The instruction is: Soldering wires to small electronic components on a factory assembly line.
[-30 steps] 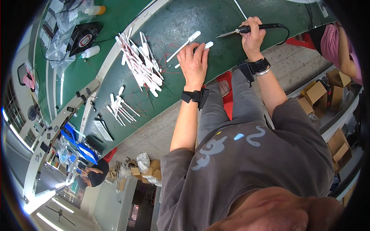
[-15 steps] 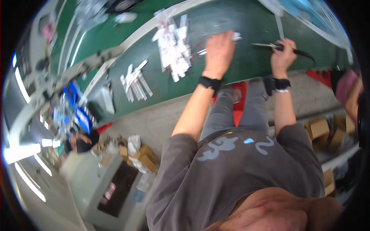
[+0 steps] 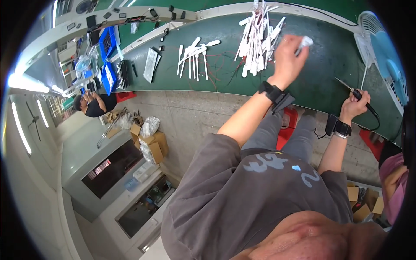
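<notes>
My left hand (image 3: 289, 55) is over the green workbench, to the right of a pile of white stick-like parts with thin red and black wires (image 3: 256, 45). Its fingers are closed on a small white piece (image 3: 307, 41), whose exact kind I cannot make out. Farther right, near the front edge, my right hand (image 3: 356, 105) grips a soldering iron (image 3: 357, 94) by its black handle. The metal tip points up and left, and a black cord curves away behind the hand. A smaller group of the same white parts (image 3: 196, 57) lies on the left.
The green workbench (image 3: 167, 71) runs across the view. A blue and white fan (image 3: 383, 56) stands at its right end. A silvery flat block (image 3: 151, 65) and blue bins (image 3: 108, 77) are at the left. Another person (image 3: 97, 102) sits far left; a pink-clothed person (image 3: 395, 186) is at right.
The whole view has swung, so the bench's contents appear shifted. My left hand's fingers are now curled round the white piece. My right hand still holds the soldering iron.
</notes>
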Motion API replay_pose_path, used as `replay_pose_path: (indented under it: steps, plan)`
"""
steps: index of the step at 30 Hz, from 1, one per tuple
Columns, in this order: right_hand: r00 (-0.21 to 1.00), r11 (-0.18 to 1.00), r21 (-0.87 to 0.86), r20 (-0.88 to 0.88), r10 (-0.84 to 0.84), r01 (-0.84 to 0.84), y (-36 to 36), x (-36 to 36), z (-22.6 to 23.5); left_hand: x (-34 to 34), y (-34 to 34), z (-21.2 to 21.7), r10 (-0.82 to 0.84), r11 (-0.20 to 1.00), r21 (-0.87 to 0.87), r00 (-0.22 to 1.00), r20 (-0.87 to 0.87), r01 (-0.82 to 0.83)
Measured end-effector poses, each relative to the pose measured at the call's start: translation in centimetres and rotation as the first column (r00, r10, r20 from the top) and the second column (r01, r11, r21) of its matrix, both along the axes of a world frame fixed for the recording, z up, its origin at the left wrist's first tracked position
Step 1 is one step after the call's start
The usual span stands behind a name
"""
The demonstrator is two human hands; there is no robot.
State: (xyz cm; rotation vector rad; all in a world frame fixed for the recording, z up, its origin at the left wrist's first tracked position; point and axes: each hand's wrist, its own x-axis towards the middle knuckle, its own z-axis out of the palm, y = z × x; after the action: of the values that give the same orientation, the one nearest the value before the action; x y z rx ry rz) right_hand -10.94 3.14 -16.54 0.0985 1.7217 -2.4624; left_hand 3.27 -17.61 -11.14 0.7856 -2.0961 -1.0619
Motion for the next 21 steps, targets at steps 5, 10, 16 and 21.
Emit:
replay_pose_path:
  steps: [5,10,16,21]
  plan:
    - [0.999,0.999,0.015,0.024,-0.028,0.028,-0.2,0.1,0.2,5.5,-5.5,8.5,0.324,0.779,0.610,0.926,-0.194,-0.144]
    - [1.000,1.000,0.004,-0.006,-0.020,0.020,0.5,-0.2,0.2,13.9,-11.0,13.8,0.420,0.825,0.499,0.879,-0.226,-0.265]
    - [1.000,1.000,-0.010,0.010,-0.017,0.017,0.1,-0.1,-0.1,25.4,-19.4,2.3,0.578,0.813,-0.321,0.618,0.533,-0.485]
    - [1.000,1.000,0.001,0.009,-0.019,0.019,0.3,0.1,0.5,25.4,-17.4,-2.4,0.611,0.792,-0.439,0.543,0.576,-0.425]
